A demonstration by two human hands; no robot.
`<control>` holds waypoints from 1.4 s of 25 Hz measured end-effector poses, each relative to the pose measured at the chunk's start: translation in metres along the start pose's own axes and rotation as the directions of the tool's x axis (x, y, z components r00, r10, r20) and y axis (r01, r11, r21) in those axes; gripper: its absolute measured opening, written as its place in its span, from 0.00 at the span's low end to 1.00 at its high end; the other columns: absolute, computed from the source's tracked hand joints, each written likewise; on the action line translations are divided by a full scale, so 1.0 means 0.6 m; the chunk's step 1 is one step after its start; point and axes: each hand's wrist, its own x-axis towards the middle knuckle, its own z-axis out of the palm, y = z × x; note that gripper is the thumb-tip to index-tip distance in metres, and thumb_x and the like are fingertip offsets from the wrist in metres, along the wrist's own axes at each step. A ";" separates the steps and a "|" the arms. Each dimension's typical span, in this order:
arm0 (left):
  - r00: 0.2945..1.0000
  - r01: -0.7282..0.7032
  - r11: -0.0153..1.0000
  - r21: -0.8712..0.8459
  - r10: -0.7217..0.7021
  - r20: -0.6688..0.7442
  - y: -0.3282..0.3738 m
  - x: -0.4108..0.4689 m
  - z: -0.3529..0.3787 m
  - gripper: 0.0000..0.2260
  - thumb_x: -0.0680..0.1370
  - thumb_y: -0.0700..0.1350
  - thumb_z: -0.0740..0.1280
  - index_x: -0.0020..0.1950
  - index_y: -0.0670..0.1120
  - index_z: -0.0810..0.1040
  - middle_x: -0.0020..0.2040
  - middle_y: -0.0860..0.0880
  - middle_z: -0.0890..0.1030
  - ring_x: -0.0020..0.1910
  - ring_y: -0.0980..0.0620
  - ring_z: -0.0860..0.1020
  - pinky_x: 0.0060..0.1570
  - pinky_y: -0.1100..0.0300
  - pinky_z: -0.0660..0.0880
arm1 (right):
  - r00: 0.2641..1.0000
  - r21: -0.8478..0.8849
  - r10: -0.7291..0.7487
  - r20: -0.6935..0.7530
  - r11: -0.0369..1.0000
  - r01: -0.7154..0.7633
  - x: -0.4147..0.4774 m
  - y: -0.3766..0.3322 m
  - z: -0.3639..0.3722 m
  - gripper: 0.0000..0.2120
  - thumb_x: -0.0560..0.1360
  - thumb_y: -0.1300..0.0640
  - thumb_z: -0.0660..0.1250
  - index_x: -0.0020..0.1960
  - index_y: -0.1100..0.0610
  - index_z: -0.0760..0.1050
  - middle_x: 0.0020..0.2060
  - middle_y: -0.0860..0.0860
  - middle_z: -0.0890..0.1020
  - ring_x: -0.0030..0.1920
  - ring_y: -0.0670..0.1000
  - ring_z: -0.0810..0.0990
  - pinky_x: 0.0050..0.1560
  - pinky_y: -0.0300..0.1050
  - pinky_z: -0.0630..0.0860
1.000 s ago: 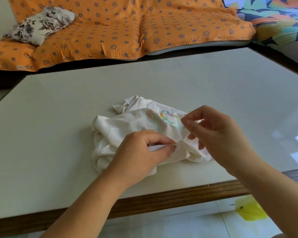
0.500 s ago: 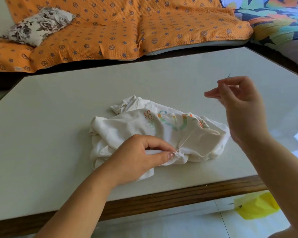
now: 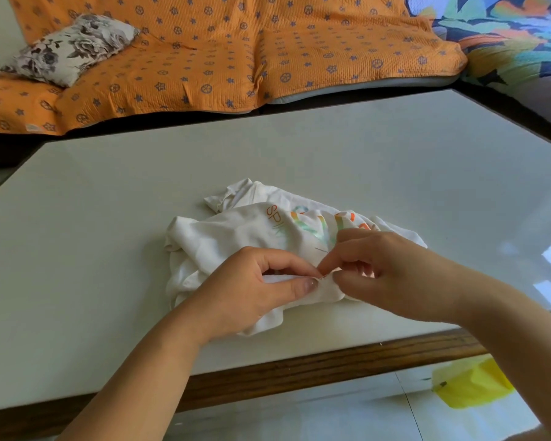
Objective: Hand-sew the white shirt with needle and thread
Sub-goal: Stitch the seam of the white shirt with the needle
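Note:
A crumpled white shirt [image 3: 236, 232] with orange and green print lies near the front of the pale table [image 3: 299, 160]. My left hand [image 3: 252, 291] pinches a fold of its fabric between thumb and forefinger. My right hand [image 3: 385, 272] is close beside it, fingers curled and pinching the thin needle [image 3: 321, 249], whose tip sits at the fold next to my left thumb. The thread is too fine to make out.
The table has a wooden front edge [image 3: 299, 374]. Behind it is a sofa with an orange patterned cover [image 3: 236, 52] and a floral cushion [image 3: 70, 47]. A colourful blanket [image 3: 506, 36] lies at the right. A yellow bag [image 3: 471, 386] sits on the tiled floor.
My right hand first pulled the needle and thread up and away to the right, then came back down to the fold beside my left thumb. The left hand kept its pinch.

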 end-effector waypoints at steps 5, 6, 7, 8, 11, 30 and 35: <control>0.999 0.012 1.000 -0.024 -0.013 -0.046 0.001 0.001 -0.002 0.06 0.73 0.45 0.73 0.45 0.57 0.85 0.46 0.60 0.86 0.52 0.64 0.81 0.54 0.71 0.74 | 0.981 0.075 0.054 -0.188 0.996 -0.041 0.002 0.008 -0.001 0.07 0.73 0.51 0.66 0.43 0.45 0.84 0.38 0.44 0.78 0.40 0.43 0.74 0.40 0.32 0.67; 0.999 0.013 1.000 -0.023 -0.014 -0.048 0.000 0.002 -0.002 0.07 0.74 0.44 0.73 0.45 0.57 0.85 0.46 0.59 0.86 0.52 0.64 0.81 0.53 0.71 0.74 | 0.975 0.112 0.056 -0.216 0.993 -0.033 0.002 0.007 -0.002 0.07 0.73 0.53 0.67 0.42 0.46 0.84 0.37 0.44 0.77 0.39 0.43 0.74 0.40 0.31 0.67; 0.999 0.015 1.000 -0.020 -0.015 -0.045 0.000 0.002 -0.002 0.07 0.74 0.44 0.73 0.46 0.57 0.85 0.46 0.59 0.86 0.52 0.64 0.81 0.53 0.71 0.74 | 0.970 0.130 0.052 -0.237 0.991 -0.022 0.001 0.006 -0.002 0.08 0.73 0.55 0.68 0.41 0.46 0.84 0.36 0.44 0.77 0.38 0.43 0.74 0.39 0.31 0.67; 0.999 0.014 1.000 -0.020 -0.015 -0.040 0.000 0.002 -0.002 0.07 0.74 0.43 0.72 0.46 0.56 0.85 0.46 0.59 0.86 0.51 0.64 0.81 0.53 0.71 0.74 | 0.965 0.128 0.047 -0.256 0.992 -0.015 0.002 0.005 -0.001 0.09 0.73 0.56 0.68 0.41 0.45 0.84 0.36 0.43 0.76 0.37 0.43 0.74 0.38 0.31 0.68; 0.999 0.008 0.998 -0.059 -0.011 -0.035 0.003 0.001 -0.002 0.06 0.72 0.46 0.72 0.47 0.54 0.85 0.47 0.57 0.86 0.52 0.62 0.82 0.56 0.69 0.75 | 0.943 0.056 0.023 -0.331 0.998 -0.004 0.006 0.006 0.000 0.09 0.74 0.57 0.68 0.41 0.45 0.84 0.33 0.42 0.74 0.35 0.43 0.73 0.37 0.30 0.67; 0.999 0.034 0.996 -0.079 -0.036 -0.025 0.001 -0.004 -0.015 0.05 0.68 0.51 0.72 0.42 0.58 0.86 0.45 0.58 0.86 0.50 0.65 0.81 0.50 0.72 0.73 | 0.936 -0.029 0.098 -0.338 0.993 -0.114 0.006 0.023 -0.024 0.08 0.78 0.53 0.64 0.42 0.44 0.79 0.40 0.43 0.76 0.42 0.40 0.74 0.40 0.27 0.67; 0.998 0.068 0.994 -0.087 -0.067 0.017 0.002 -0.011 -0.018 0.05 0.71 0.46 0.73 0.43 0.55 0.87 0.44 0.56 0.86 0.49 0.64 0.82 0.50 0.71 0.74 | 0.789 -0.091 0.156 -0.594 0.961 -0.259 0.018 0.055 -0.031 0.10 0.78 0.61 0.62 0.45 0.54 0.81 0.41 0.45 0.75 0.38 0.45 0.71 0.39 0.29 0.65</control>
